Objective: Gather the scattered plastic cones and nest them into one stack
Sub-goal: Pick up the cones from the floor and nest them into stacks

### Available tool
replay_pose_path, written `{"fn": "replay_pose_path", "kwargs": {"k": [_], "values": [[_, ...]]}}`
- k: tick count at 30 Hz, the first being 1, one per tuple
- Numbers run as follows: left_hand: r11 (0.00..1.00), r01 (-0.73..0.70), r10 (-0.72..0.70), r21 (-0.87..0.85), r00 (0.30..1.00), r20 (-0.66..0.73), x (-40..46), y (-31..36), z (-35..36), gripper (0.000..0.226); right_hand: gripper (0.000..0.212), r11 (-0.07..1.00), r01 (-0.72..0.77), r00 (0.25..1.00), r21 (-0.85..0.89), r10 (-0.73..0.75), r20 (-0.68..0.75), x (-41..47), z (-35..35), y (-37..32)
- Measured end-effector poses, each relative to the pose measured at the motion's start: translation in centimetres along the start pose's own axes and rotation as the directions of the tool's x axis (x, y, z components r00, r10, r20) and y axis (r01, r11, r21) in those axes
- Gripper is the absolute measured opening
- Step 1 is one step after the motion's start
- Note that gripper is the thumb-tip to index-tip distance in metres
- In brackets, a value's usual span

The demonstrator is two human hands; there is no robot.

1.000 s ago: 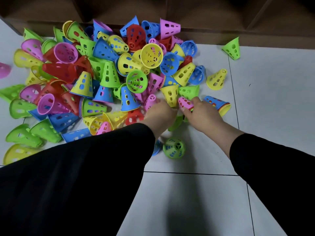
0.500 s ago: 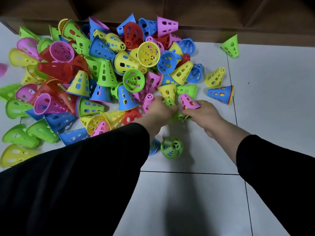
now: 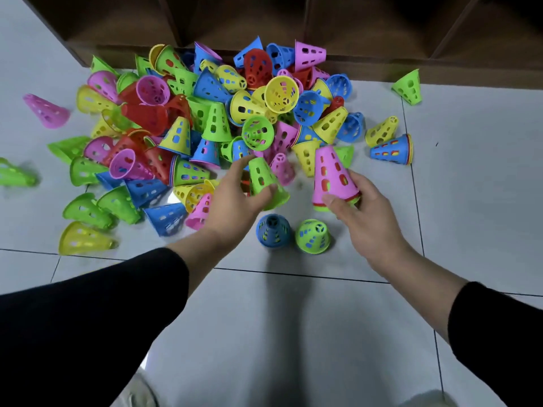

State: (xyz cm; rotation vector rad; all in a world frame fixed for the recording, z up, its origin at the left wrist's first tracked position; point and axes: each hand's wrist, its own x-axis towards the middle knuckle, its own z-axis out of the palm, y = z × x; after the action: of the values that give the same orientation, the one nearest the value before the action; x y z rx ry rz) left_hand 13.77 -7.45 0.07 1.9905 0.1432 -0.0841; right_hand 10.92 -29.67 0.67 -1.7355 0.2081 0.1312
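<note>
Very little of the task is judged to be done. A short nested stack topped by a pink perforated plastic cone (image 3: 333,177), with red and green rims showing beneath it, is being held in the right hand (image 3: 355,212), whose grip is being closed around the stack's wide base. A single green perforated plastic cone (image 3: 264,183) is being held in the left hand (image 3: 235,198), with thumb and fingers being wrapped round its lower half; it is being kept upright, just beside the pink stack and not yet touching it.

A large multicoloured heap of loose plastic cones (image 3: 223,121) is being left on the grey tiled floor (image 3: 293,333) beyond both hands. Two small nested pairs, a blue-topped cone (image 3: 273,232) and a green-topped cone (image 3: 313,236), are being left standing just below the hands.
</note>
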Motion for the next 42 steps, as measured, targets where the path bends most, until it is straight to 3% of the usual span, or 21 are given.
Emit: {"fn": "replay_pose_path", "kwargs": {"k": [3,7,14,17,19,21,24,26,28,30,32,37,42], "values": [[0.987,-0.125,0.122,0.101,0.992,0.031,-2.6,-1.4,0.2,0.059,0.059,0.997,0.010,0.998,-0.070,-0.005,0.067,-2.6,0.8,1.7],[0.948,-0.186,0.159,0.259,0.980,0.120,-4.1,-3.5,1.8,0.063,0.075,0.952,0.006,0.995,-0.305,0.025,0.100,-3.6,1.3,4.7],[0.899,-0.052,-0.035,0.435,0.981,0.189,-3.9,-5.7,3.3,0.052,0.063,0.828,-0.106,0.976,-0.550,0.193,0.102,-1.9,1.2,7.6],[0.896,-0.103,-0.005,0.431,0.970,0.242,-3.7,-5.1,3.0,0.062,0.087,0.781,0.008,0.974,-0.625,0.135,0.181,-2.0,1.2,6.5],[0.886,-0.172,0.101,0.432,0.978,0.181,-3.7,-5.0,2.2,0.058,0.090,0.819,0.068,0.976,-0.570,0.065,0.210,-1.9,0.9,4.7],[0.855,-0.187,0.209,0.484,0.978,0.008,-3.3,-5.4,0.9,0.045,0.070,0.843,0.171,0.973,-0.510,-0.064,0.220,-1.0,0.9,3.0],[0.801,-0.029,0.187,0.599,0.961,-0.203,-1.6,-6.9,-1.9,0.034,0.036,0.838,0.262,0.965,-0.479,-0.214,0.153,2.0,2.7,1.1],[0.749,0.101,0.063,0.655,0.973,-0.222,-0.5,-7.5,-3.5,0.041,0.026,0.846,0.189,0.980,-0.499,-0.134,0.144,4.1,4.9,-0.5],[0.659,0.177,-0.048,0.731,0.980,-0.195,0.4,-8.0,-4.5,0.051,0.037,0.809,0.093,0.979,-0.580,0.033,0.202,6.0,7.2,-1.1],[0.571,0.187,-0.102,0.799,0.982,-0.156,0.8,-8.6,-5.0,0.056,0.055,0.709,0.043,0.954,-0.704,0.180,0.240,7.5,9.3,-1.3],[0.529,0.170,-0.120,0.832,0.985,-0.126,1.0,-9.2,-5.3,0.059,0.055,0.626,0.016,0.936,-0.779,0.265,0.233,8.9,11.2,-1.4],[0.619,0.146,-0.097,0.771,0.989,-0.109,0.8,-10.2,-5.1,0.036,0.049,0.653,-0.191,0.901,-0.733,0.413,0.133,11.5,14.8,-0.9],[0.674,0.186,-0.190,0.715,0.979,-0.076,0.8,-10.1,-5.3,0.040,0.053,0.663,-0.266,0.883,-0.700,0.458,0.099,12.2,16.6,0.8]]}}
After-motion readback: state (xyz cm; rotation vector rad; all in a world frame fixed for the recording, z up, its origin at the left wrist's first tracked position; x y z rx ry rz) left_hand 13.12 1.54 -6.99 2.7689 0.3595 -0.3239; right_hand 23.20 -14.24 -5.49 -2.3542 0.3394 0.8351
